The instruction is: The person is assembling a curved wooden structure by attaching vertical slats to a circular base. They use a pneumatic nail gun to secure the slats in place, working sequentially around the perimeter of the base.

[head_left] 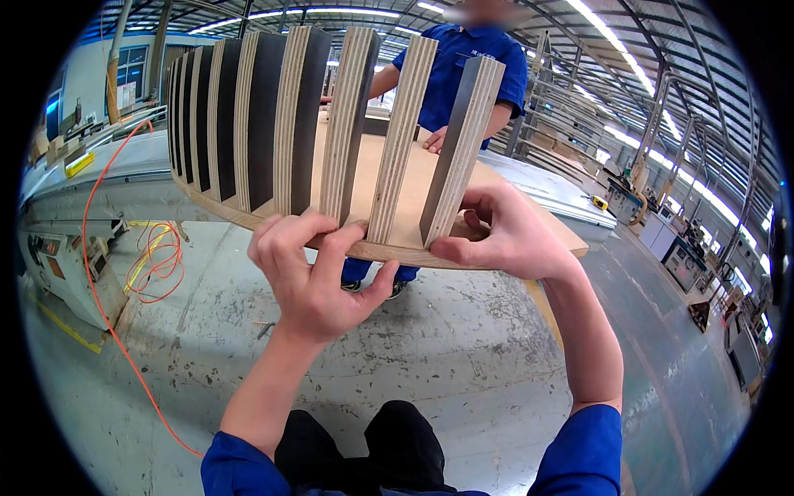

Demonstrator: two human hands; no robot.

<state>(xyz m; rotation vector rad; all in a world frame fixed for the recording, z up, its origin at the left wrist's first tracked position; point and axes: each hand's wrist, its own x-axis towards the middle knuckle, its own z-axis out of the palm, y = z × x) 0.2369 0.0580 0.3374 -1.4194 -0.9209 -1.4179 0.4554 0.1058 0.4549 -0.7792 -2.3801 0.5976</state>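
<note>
A curved-edged wooden board spans the space before me, carrying a row of upright plywood slats with dark faces. At its right end, my right hand grips the base of the last plywood slat, thumb at the near edge and fingers behind. That slat leans slightly to the right. My left hand holds the board's near edge, fingertips on top beside the feet of two slats and thumb below the rim. Between my hands stands another plywood slat. Part of my right fingers is hidden.
Across the board stands a person in a blue shirt, one hand resting on the board. An orange hose runs down the left side to the floor. A grey machine sits at left. Yellow tape measures lie on the metal table.
</note>
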